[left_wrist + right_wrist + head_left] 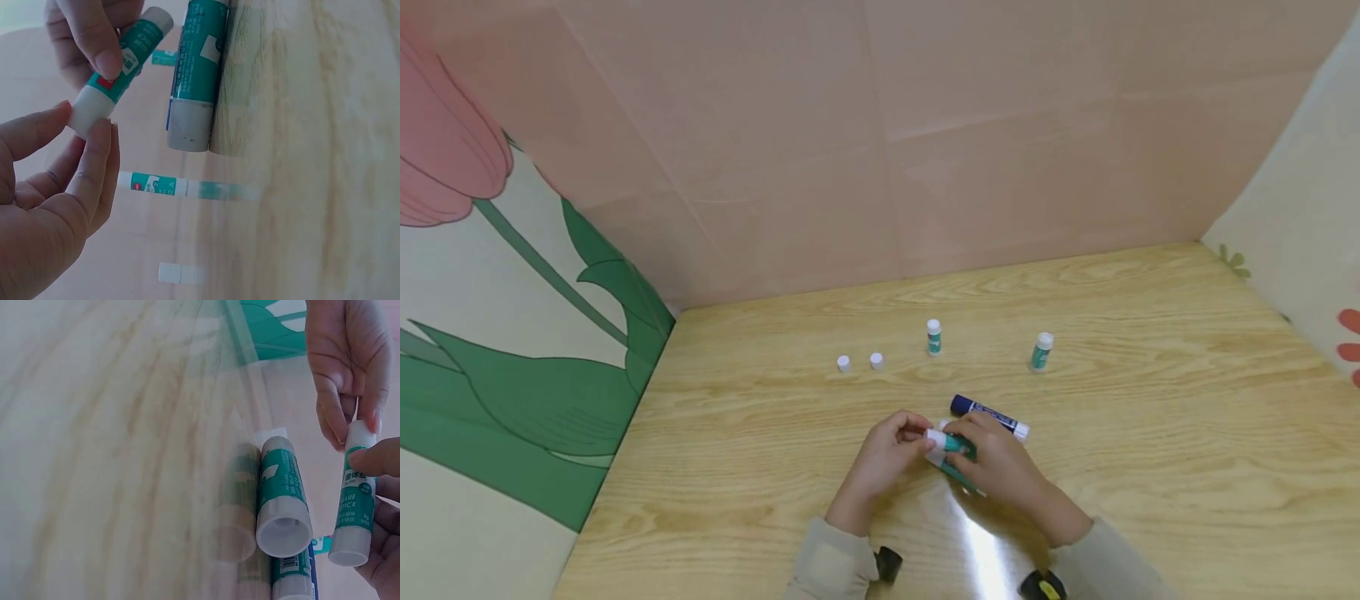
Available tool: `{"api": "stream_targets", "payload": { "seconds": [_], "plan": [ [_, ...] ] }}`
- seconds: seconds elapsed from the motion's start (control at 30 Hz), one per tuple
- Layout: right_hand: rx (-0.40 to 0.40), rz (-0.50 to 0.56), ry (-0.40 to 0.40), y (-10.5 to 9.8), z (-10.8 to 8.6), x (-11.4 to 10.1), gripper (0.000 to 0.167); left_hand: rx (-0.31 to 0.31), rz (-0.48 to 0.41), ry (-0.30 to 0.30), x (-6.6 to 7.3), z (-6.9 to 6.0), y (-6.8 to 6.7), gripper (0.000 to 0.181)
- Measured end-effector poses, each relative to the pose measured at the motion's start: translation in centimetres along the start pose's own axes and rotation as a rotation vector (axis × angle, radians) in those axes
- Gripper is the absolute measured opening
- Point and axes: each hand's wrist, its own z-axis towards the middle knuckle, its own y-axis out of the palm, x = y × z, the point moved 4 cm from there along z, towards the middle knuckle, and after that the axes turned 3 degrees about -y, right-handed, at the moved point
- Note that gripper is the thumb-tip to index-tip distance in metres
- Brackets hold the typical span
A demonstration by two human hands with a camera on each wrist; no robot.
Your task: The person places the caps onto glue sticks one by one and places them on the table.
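Both hands are on one small green and white glue stick (953, 442), raised over the table. My left hand (886, 457) pinches its white cap (92, 110) between thumb and fingers. My right hand (1003, 467) grips the green body, with the thumb across the label in the right wrist view. The cap is on the stick. Just below the hands, a larger green glue stick (284, 487) lies on its side, partly hidden in the head view. A navy glue stick (988, 415) lies beyond the right hand.
On the wood-grain table (730, 433), two small white caps (843, 363) stand left of centre. One capped green glue stick (934, 338) stands upright behind the hands, another (1042, 353) farther right. A pink backdrop (880, 167) rises behind, with printed panels (512, 400) at the sides.
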Motion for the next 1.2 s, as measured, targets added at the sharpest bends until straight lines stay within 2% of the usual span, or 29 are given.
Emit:
{"api": "stream_targets", "payload": {
  "seconds": [0.07,0.3,0.63,0.77,1.03,1.2],
  "plan": [
    [0.002,-0.001,0.014,0.0,0.0,0.1,0.027,0.004,-0.001,0.007,0.1,0.0,-0.1,0.017],
    [0.018,-0.005,0.104,-1.0,-0.1,1.1,0.025,0.021,-0.015,-0.009,1.8,-0.8,-0.6,0.017],
    [0.051,-0.031,0.117,-2.1,-0.1,2.3,0.025,0.014,-0.016,-0.022,-0.4,0.4,-0.6,0.019],
    [0.07,-0.033,0.122,-2.7,-0.2,2.9,0.025,0.016,-0.007,-0.025,-0.2,0.3,-0.7,0.019],
    [0.074,-0.028,0.17,-3.9,-0.3,4.0,0.024,0.016,0.009,-0.025,2.0,-0.7,-1.0,0.017],
    [0.072,-0.047,0.2,-4.4,-0.5,4.7,0.026,0.02,-0.001,-0.025,1.0,-0.2,-1.0,0.018]
  ]
}}
